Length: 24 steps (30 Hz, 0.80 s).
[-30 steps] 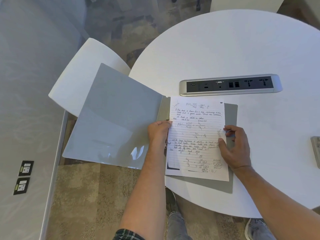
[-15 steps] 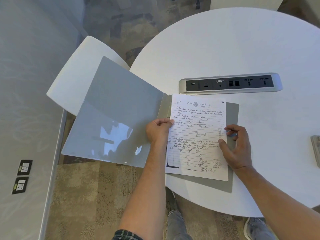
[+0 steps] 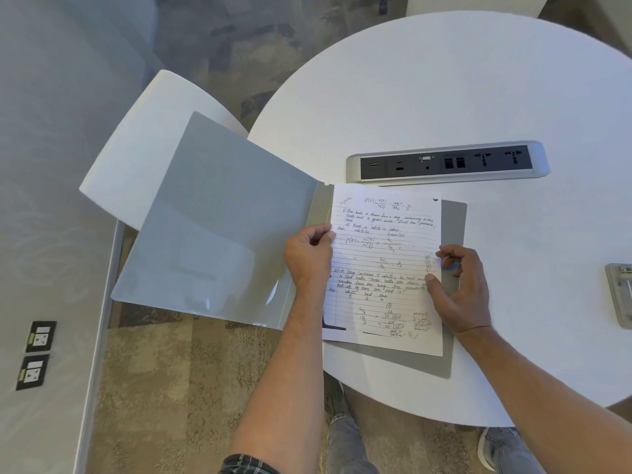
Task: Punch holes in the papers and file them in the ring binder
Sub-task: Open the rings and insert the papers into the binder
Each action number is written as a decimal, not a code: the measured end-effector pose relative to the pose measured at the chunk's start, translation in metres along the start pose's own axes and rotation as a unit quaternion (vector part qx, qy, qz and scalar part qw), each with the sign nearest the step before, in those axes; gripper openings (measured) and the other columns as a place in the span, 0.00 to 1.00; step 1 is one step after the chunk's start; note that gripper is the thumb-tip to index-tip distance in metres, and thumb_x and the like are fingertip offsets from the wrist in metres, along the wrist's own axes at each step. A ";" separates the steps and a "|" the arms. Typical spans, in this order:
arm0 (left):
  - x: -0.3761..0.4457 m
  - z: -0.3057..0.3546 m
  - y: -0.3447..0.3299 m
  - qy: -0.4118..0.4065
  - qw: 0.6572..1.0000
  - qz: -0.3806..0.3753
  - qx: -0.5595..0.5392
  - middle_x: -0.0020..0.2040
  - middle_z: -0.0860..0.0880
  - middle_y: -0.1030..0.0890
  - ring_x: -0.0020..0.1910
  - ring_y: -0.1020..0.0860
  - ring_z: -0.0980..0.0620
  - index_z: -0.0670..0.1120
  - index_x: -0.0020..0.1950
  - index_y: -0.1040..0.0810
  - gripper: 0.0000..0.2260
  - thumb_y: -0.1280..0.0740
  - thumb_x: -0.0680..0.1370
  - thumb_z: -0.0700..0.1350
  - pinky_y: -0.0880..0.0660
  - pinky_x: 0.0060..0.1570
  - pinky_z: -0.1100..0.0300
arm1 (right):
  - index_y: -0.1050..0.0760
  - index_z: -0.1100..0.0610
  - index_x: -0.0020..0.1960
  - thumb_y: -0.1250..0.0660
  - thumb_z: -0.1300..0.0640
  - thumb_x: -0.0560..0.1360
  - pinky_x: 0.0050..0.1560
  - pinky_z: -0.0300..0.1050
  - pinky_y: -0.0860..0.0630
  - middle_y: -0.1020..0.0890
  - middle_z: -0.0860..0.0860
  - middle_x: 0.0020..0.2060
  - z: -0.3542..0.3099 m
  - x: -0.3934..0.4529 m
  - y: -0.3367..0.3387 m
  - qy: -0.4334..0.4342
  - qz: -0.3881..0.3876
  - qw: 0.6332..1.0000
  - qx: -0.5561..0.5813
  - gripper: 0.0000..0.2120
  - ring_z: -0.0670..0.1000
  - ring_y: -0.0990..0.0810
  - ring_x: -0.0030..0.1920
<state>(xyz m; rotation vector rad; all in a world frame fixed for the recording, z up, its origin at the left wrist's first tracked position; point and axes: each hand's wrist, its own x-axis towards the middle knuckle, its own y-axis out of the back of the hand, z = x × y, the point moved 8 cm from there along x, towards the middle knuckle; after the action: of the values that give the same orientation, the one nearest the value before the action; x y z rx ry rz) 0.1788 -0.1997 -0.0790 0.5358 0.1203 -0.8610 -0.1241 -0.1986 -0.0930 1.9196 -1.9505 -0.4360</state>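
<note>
A grey ring binder (image 3: 212, 234) lies open at the near left edge of the round white table (image 3: 444, 80); its front cover hangs out over the edge. A lined sheet of handwritten paper (image 3: 386, 258) rests on the binder's right half. My left hand (image 3: 307, 258) pinches the sheet's left edge by the spine and hides the rings. My right hand (image 3: 461, 295) holds the sheet's right edge, thumb on top and fingers curled at the margin.
A silver socket strip (image 3: 444, 162) is set into the table just beyond the paper. A metal hole punch (image 3: 620, 295) pokes in at the right edge of view. A white chair (image 3: 136, 159) stands under the binder's cover, with wall sockets (image 3: 37, 336) low on the left.
My left hand has slid up the paper's left edge and its fingers have closed on it. The right hand has barely moved.
</note>
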 end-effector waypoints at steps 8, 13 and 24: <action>0.001 -0.016 -0.006 0.114 0.987 0.017 -0.108 0.43 0.50 0.12 0.42 0.14 0.54 0.45 0.48 0.12 0.07 0.23 0.73 0.35 0.16 0.47 0.60 | 0.28 0.55 0.63 0.31 0.60 0.69 0.58 0.44 0.28 0.22 0.51 0.54 0.002 0.000 -0.001 -0.001 -0.002 1.000 0.002 0.23 0.54 0.24 0.52; -0.001 -0.017 -0.010 0.102 0.992 0.014 -0.073 0.42 0.54 0.13 0.41 0.15 0.57 0.48 0.46 0.12 0.07 0.24 0.74 0.36 0.20 0.40 0.67 | 0.29 0.54 0.63 0.31 0.60 0.69 0.58 0.47 0.28 0.22 0.50 0.54 0.001 0.001 0.000 0.003 -0.004 1.000 0.000 0.22 0.53 0.24 0.52; 0.000 -0.008 -0.003 -0.072 0.983 0.043 0.162 0.44 0.55 0.15 0.37 0.20 0.61 0.53 0.43 0.14 0.05 0.21 0.73 0.43 0.17 0.50 0.53 | 0.27 0.56 0.61 0.30 0.60 0.69 0.58 0.58 0.26 0.23 0.50 0.54 0.000 0.001 -0.001 0.015 -0.001 1.000 -0.007 0.21 0.54 0.24 0.51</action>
<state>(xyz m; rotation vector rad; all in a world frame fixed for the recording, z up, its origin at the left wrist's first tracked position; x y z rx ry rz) 0.1769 -0.1974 -0.0871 0.7748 -0.1764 -0.8365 -0.1232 -0.1996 -0.0929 1.9080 -1.9228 -0.4171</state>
